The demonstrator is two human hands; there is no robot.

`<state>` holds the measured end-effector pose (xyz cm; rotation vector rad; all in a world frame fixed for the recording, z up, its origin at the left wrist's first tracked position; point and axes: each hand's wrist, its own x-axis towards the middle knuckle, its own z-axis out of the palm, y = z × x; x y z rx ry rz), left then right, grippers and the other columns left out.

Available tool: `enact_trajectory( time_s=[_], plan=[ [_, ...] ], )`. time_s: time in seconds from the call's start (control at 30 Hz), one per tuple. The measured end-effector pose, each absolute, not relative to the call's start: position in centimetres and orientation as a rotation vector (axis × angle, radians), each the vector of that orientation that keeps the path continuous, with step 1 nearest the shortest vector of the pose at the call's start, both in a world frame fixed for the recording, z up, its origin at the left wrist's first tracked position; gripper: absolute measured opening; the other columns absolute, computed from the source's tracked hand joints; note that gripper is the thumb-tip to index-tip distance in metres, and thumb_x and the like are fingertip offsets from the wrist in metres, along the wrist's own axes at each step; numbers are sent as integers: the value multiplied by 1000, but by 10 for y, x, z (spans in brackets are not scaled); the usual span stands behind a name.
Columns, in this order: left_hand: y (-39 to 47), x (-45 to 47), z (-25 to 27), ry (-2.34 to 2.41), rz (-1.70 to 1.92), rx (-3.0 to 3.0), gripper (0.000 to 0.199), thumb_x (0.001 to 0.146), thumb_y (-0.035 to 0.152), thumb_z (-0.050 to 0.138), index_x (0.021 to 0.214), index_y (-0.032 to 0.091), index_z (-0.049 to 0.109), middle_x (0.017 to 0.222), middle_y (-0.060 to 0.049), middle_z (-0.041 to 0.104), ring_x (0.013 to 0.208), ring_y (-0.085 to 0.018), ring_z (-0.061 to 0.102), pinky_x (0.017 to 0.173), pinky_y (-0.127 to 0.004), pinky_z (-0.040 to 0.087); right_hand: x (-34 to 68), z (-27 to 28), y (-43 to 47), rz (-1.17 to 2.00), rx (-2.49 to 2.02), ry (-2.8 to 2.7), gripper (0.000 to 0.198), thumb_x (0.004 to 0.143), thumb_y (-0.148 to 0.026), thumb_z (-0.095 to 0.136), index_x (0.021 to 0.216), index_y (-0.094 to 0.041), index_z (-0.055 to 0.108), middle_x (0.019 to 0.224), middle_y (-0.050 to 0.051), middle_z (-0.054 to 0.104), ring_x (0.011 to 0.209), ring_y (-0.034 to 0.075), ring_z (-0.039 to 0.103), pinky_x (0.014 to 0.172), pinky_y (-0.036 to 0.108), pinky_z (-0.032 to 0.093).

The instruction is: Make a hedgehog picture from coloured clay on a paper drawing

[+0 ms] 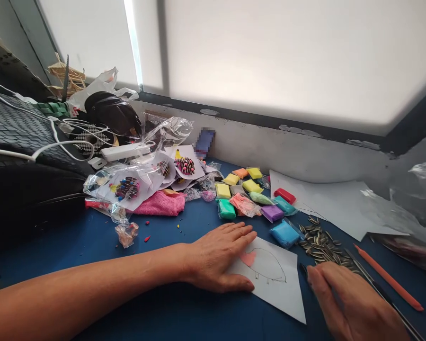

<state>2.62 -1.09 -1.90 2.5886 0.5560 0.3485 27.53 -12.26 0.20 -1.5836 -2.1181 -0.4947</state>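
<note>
My left hand (pixel 227 255) lies flat over the left part of a white sheet of paper (pixel 282 303), its fingers stretched out. On that sheet is a pen outline of a rounded animal with short legs, and a patch of pink clay (pixel 248 259) shows beside my fingers. Just off the paper's right edge, my right hand (pixel 351 298) is closed, with thumb and forefinger together. A small dark tip (pixel 303 270) sticks out by these fingers; what it belongs to is hidden. A heap of striped sunflower seeds (pixel 321 244) lies right behind this hand.
Several coloured clay packets (pixel 252 185) sit behind the drawing, a blue one (pixel 285 233) nearest. An orange stick-like tool (pixel 388 277) lies at right. Finished seed hedgehog pictures (pixel 185 163), a pink cloth (pixel 159 202) and a black woven bag (pixel 21 128) fill the left. White paper (pixel 326 201) lies by the wall.
</note>
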Motion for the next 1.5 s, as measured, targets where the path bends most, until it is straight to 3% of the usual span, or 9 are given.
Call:
enact_trajectory(
  time_s=[0.23,0.43,0.67,0.77,0.93,1.1,1.3,1.5],
  plan=[
    [-12,25,-14,553,286,2650,82,87,56,58,149,8,35,157,-20,30,148,-36,23,121,-50,21,270,7,-119,-647,-1532,-2085,35,100,-46,37,82,-25,57,72,0,67,60,13,66,53,23,48],
    [-16,25,-11,554,289,2667,77,89,54,58,149,10,36,156,-20,33,147,-36,26,119,-51,25,272,0,-120,-494,-1574,-2216,29,99,-40,44,75,-26,52,70,-2,62,60,11,63,56,21,48],
    [-17,24,-11,534,330,2692,75,91,54,53,150,12,35,160,-19,22,149,-37,15,120,-59,12,273,-10,-120,-632,-1492,-2230,19,99,-36,42,94,-24,56,90,4,68,80,15,68,71,25,51],
    [-17,24,-10,549,303,2625,79,89,54,56,151,12,33,157,-20,29,148,-37,21,120,-57,19,272,-9,-118,-647,-1488,-2247,20,99,-35,42,91,-24,56,87,4,66,78,14,68,71,25,51],
    [-18,25,-6,523,412,2535,69,86,47,64,143,12,46,148,-17,47,139,-31,42,118,-46,30,273,-7,-117,-633,-1469,-2243,22,99,-34,41,89,-24,57,86,3,68,74,14,68,64,25,51],
    [-16,26,-8,597,529,2535,48,98,38,47,140,14,49,152,-15,42,143,-27,36,117,-43,32,280,-9,-119,-654,-1480,-2251,23,98,-37,44,96,-23,62,94,5,72,81,17,71,68,29,55],
    [-19,28,-14,496,507,2603,38,99,30,42,131,15,55,140,-14,56,132,-25,51,116,-41,35,278,-14,-105,-720,-1557,-2182,36,98,-39,41,116,-18,64,113,10,73,103,23,70,82,39,59],
    [-25,30,-16,486,536,2717,37,100,31,40,129,15,57,143,-12,53,132,-24,51,114,-36,38,270,-17,-89,-691,-1630,-2192,42,98,-40,42,123,-16,65,126,12,68,114,26,66,87,42,58]
  ],
)
